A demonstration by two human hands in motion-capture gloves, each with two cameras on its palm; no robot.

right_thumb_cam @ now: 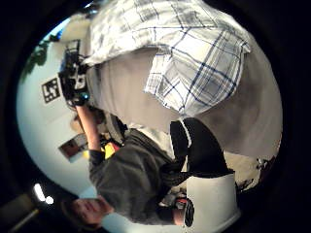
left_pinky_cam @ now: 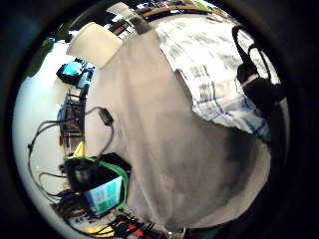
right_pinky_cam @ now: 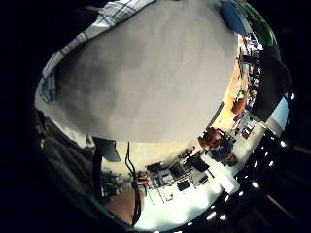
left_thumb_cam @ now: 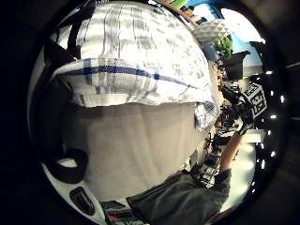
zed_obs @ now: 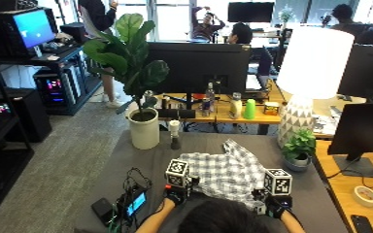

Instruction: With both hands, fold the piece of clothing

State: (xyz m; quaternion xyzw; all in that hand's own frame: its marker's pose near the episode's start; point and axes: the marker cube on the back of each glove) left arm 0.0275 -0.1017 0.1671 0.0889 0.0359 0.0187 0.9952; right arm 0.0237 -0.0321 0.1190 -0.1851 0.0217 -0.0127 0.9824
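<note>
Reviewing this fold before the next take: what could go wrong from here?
1. The white and blue checked shirt lies rumpled on the grey table, one part trailing toward the white lamp base; a fold now may trap creases.
2. Both hands, left and right, sit at the near hem; lifting it could drag the far part into the small potted plant.
3. A small device with cables lies beside the left hand; it might snag.

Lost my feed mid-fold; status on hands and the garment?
Left hand and right hand at near edge of white-and-blue checked shirt, grips unclear. Shirt rumpled on grey table. Nothing obstructing.
</note>
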